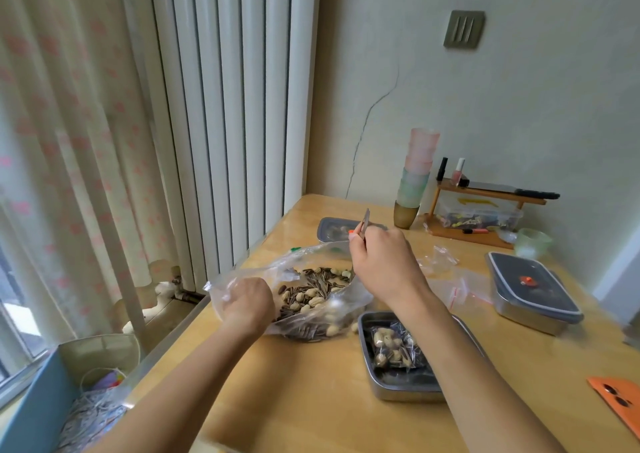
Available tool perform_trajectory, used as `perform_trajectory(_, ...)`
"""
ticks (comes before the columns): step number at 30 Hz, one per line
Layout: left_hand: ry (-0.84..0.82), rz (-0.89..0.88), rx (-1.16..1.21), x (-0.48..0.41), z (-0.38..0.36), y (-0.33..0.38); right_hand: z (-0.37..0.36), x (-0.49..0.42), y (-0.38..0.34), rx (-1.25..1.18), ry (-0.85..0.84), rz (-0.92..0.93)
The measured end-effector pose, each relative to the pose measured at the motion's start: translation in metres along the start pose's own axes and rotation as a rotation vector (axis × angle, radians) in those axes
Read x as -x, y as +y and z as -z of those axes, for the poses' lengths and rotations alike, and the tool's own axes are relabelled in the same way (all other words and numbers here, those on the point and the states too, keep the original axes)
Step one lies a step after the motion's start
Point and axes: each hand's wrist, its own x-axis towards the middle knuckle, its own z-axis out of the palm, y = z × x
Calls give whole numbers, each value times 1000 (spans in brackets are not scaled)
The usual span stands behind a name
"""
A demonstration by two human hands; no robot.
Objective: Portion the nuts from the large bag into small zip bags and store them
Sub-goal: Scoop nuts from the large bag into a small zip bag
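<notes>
While left hand (247, 305) clutches nut bag (306, 328), right hand (381, 265) pinches utensil (365, 223), zip bag (394, 348) in tray (405, 388)

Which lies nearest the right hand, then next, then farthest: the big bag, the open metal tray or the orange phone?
1. Big bag, directly beneath the right hand.
2. Open metal tray, beside the wrist.
3. Orange phone, far right table edge.

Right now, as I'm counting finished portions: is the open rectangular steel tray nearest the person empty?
No: a small clear zip bag, already filled, lies inside the open rectangular steel tray.
</notes>
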Motion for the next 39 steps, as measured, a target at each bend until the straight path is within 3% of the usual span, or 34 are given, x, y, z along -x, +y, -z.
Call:
perform_trajectory(12, 63, -52, 497, -16, 38, 23, 2, 3, 11, -145, 47, -139)
perform_trajectory(18, 121, -145, 475, -17, 52, 44, 0, 11, 18, -259, 56, -294)
perform_trajectory(23, 60, -175, 221, -13, 47, 33, -7, 11, 31, -538, 23, -486)
perform_trajectory(26, 169, -151, 182, -8, 42, 26, -11, 10, 38, -612, 9, -537)
perform_trajectory(29, 257, -231, 307, -8, 37, 28, -15, 7, 45, -643, 3, -575)
perform_trajectory(33, 172, -380, 477, -6, 39, 34, -19, 5, 47, -731, -11, -644)
perform_trajectory(39, 49, -257, 623, -10, 32, 28, -24, 9, 56, -820, 49, -782)
